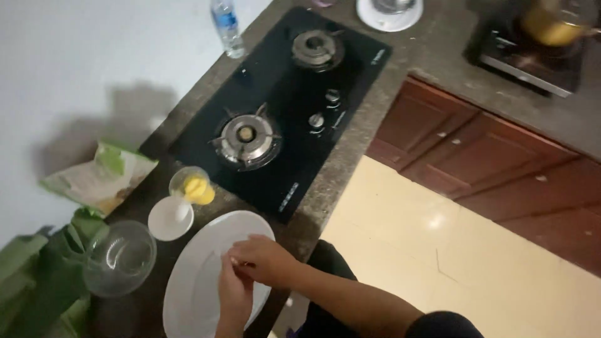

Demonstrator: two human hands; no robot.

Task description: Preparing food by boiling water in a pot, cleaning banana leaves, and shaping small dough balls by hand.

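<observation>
Both my hands meet over a large white plate (191,281) at the counter's front edge. My left hand (235,295) comes up from below. My right hand (268,258) reaches in from the right. Their fingertips pinch a small pale thing (233,261) together just above the plate; it is too small to tell what it is. To the left of the plate stands an empty clear glass bowl (119,258). Behind the plate are a small white dish (168,219) and a small glass (190,185) with something yellow in it.
A black two-burner gas hob (294,150) fills the counter behind the plate. A water bottle (226,26) stands at the wall, a green-and-white packet (100,178) and green leaves (31,275) lie at left. A pot (554,25) sits on a cooker at far right. Wooden cabinets (476,150) and tiled floor lie to the right.
</observation>
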